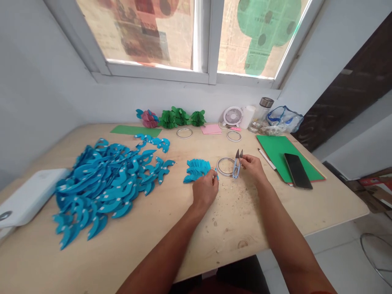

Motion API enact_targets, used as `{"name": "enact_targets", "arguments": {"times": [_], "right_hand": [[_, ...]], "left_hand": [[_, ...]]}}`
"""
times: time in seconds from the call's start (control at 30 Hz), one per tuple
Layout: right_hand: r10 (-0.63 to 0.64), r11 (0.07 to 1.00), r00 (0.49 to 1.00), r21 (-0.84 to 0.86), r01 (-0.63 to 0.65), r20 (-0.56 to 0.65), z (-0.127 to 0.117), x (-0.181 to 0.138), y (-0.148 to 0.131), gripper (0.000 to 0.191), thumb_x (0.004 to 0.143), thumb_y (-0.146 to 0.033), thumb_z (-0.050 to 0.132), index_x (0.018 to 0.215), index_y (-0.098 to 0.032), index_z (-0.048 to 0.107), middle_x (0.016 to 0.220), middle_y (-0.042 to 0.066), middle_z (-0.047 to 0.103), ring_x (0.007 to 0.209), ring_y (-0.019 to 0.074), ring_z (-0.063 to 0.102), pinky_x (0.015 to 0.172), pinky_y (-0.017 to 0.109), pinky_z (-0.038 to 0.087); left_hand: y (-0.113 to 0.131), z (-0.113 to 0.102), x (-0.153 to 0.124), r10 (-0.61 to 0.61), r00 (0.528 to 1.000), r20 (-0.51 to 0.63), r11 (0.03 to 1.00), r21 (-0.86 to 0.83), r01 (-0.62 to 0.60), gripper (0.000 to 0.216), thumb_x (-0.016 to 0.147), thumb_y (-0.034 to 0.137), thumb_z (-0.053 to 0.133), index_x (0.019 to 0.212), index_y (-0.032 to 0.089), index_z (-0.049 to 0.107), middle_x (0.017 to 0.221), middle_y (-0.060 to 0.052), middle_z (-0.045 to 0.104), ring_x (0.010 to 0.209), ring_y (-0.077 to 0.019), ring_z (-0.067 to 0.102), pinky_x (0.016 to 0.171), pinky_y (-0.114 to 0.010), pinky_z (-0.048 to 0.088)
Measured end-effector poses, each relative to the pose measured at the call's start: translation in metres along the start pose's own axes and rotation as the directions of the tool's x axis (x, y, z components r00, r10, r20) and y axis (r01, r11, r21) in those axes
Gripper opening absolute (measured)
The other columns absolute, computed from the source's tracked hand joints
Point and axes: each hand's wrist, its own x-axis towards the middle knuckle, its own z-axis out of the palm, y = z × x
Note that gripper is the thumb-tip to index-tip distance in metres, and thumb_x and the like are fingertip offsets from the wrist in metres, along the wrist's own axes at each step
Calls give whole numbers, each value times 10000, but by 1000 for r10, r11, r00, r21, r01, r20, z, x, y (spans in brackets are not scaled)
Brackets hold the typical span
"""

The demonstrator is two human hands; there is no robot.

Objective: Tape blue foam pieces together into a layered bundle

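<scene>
My left hand (206, 190) is closed at the right end of a pleated blue paper piece (198, 169), its fingertips pinching the paper's edge. My right hand (252, 166) has its thumb and fingers together at a pair of light-blue thread snips (236, 168), gripping near the blades, which point away from me. Just left of the snips lies a roll of tape (217, 166), partly beside the blue piece. A large heap of blue scalloped paper pieces with white patches (104, 175) spreads over the left of the table.
Green paper flowers (179, 117) and a pink one (149, 119) stand along the wall by a small fan (232, 116) and a glass bottle (261, 115). At right, a phone (298, 170) rests on green sheets (277, 153). A white box (33, 196) sits at left.
</scene>
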Motion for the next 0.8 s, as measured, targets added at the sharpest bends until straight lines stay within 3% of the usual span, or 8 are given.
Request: {"name": "enact_targets", "arguments": {"times": [0.07, 0.17, 0.27, 0.43, 0.6, 0.7, 0.8], "right_hand": [[42, 993, 999, 109, -39, -32, 0, 2, 2, 226, 600, -309, 639, 740, -132, 649, 554, -27, 571, 488, 83, 465, 489, 215, 360], [91, 943, 994, 327, -64, -68, 1, 4, 5, 190, 587, -296, 669, 698, -150, 622, 517, -43, 535, 463, 77, 456, 462, 206, 372], [102, 883, 991, 467, -51, -85, 2, 4, 5, 176, 607, -301, 669, 675, -166, 578, 502, -47, 517, 449, 79, 471, 446, 204, 396], [130, 767, 988, 640, -46, -85, 7, 0, 0, 156, 664, -289, 633, 709, -194, 518, 567, -39, 573, 469, 90, 523, 409, 192, 407], [135, 767, 987, 639, -50, -85, 7, -2, -2, 127, 741, -295, 570, 722, -202, 485, 624, -16, 643, 464, 85, 537, 409, 181, 403], [170, 797, 976, 601, -54, -136, 4, 0, -2, 134, 744, -308, 566, 723, -201, 487, 561, -31, 613, 410, 68, 488, 378, 166, 352], [175, 798, 975, 600, -57, -139, 2, 2, -3, 164, 703, -325, 604, 766, -195, 527, 514, -48, 564, 394, 60, 456, 373, 169, 326]], "left_hand": [[1, -4, 0, 32, 999, 32, 978, 204, -37, 179, 779, 200, 469, 843, 195, 637, 644, -54, 624, 570, -194, 540, 511, -264, 281], [2, -9, 2, 123, 992, 11, 930, 348, -119, 193, 815, 187, 427, 836, 184, 619, 790, -80, 640, 716, -221, 570, 580, -285, 335], [6, -9, 3, 259, 965, 29, 894, 371, -251, 199, 830, 173, 409, 784, 174, 603, 822, -85, 623, 822, -230, 549, 696, -315, 369], [23, 2, 6, 419, 885, 204, 828, 315, -464, 132, 797, 166, 474, 838, 184, 599, 915, -73, 612, 916, -231, 506, 789, -352, 358], [32, 26, 15, 405, 870, 280, 779, 394, -489, 149, 792, 121, 457, 779, 166, 599, 886, -106, 607, 938, -259, 488, 801, -405, 334], [26, 38, 18, 408, 882, 236, 788, 397, -471, 179, 800, 97, 436, 735, 164, 588, 869, -108, 609, 945, -263, 491, 806, -416, 325], [20, 41, 19, 436, 882, 177, 836, 285, -470, 151, 803, 118, 453, 756, 176, 585, 869, -90, 620, 960, -254, 502, 824, -406, 330]]}}
